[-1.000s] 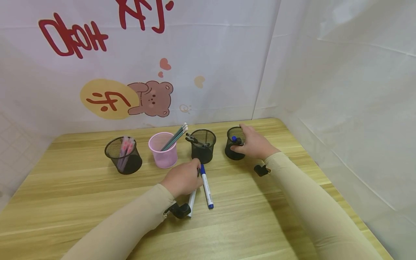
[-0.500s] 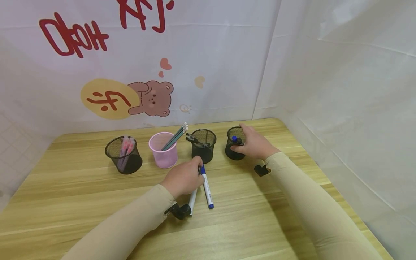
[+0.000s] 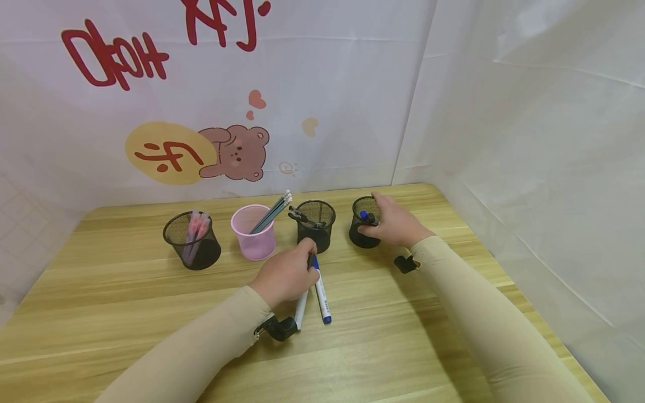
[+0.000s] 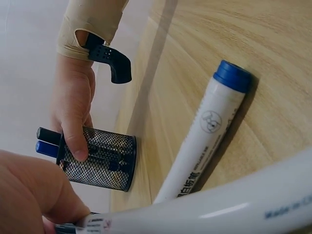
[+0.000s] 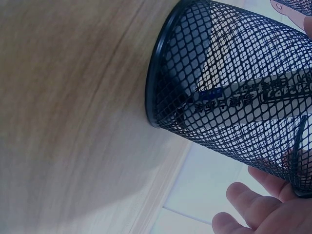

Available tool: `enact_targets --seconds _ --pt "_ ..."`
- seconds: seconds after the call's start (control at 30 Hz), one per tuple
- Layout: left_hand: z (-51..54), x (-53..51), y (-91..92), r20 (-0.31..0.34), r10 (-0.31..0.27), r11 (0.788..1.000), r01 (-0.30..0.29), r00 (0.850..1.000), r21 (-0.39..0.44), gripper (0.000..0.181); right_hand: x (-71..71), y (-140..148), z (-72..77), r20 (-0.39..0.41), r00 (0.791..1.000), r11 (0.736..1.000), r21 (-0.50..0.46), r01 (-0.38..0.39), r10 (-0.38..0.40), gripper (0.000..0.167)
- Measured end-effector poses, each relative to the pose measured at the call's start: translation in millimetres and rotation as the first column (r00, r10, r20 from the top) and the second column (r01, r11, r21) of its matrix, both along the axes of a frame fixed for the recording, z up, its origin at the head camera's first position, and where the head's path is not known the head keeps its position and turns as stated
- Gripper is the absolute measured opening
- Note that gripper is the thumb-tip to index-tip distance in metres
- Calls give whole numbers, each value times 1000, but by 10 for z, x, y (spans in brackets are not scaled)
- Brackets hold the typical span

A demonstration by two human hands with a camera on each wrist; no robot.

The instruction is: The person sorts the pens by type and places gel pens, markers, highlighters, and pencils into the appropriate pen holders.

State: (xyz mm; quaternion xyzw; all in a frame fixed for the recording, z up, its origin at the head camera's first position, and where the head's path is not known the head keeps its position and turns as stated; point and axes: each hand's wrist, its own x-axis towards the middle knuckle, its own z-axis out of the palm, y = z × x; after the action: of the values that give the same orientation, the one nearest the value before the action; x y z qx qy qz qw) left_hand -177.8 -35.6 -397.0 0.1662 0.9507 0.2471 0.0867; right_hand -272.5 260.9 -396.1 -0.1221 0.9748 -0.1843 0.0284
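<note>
My left hand [image 3: 286, 275] pinches a whiteboard marker [image 4: 195, 217] near its dark cap, with the white barrel pointing back toward me. Beside it on the table lies a second whiteboard marker [image 3: 322, 296], white with blue ends. At the right, my right hand [image 3: 397, 223] grips a small black mesh pen cup [image 3: 361, 239], thumb in front and fingers round the far side. A blue-capped marker [image 4: 46, 147] and a dark-capped marker [image 4: 48, 134] stand in that cup. In the right wrist view the mesh cup [image 5: 229, 63] stands on the table, printed barrels visible through it.
Left of the held cup stand a black mesh cup [image 3: 317, 238] with black pens, a pink cup [image 3: 257, 246] with green pencils, and another black mesh cup [image 3: 204, 254] with pink-topped pens. A white curtain [image 3: 353, 112] rises behind the wooden table [image 3: 126, 313].
My left hand has shifted slightly forward and to the right, carrying the pinched marker with it. My right hand and the cup have stayed in place.
</note>
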Motion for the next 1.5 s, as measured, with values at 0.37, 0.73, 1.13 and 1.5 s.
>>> enact_targets --seconds 0.37,0.73,1.13,1.5 --pt "37 22 5 -82 4 997 2 997 71 37 -7 -8 7 3 1000 1000 4 4 -4 113" --pt "115 20 19 -101 6 982 13 995 186 39 -21 7 -19 -6 1000 1000 -4 -1 1 114" --pt "194 32 32 -173 18 947 39 985 319 37 -31 18 -46 -5 1000 1000 2 3 -3 113" --pt "212 18 49 -276 56 900 71 960 430 31 -30 4 -35 -18 1000 1000 -5 7 -7 112"
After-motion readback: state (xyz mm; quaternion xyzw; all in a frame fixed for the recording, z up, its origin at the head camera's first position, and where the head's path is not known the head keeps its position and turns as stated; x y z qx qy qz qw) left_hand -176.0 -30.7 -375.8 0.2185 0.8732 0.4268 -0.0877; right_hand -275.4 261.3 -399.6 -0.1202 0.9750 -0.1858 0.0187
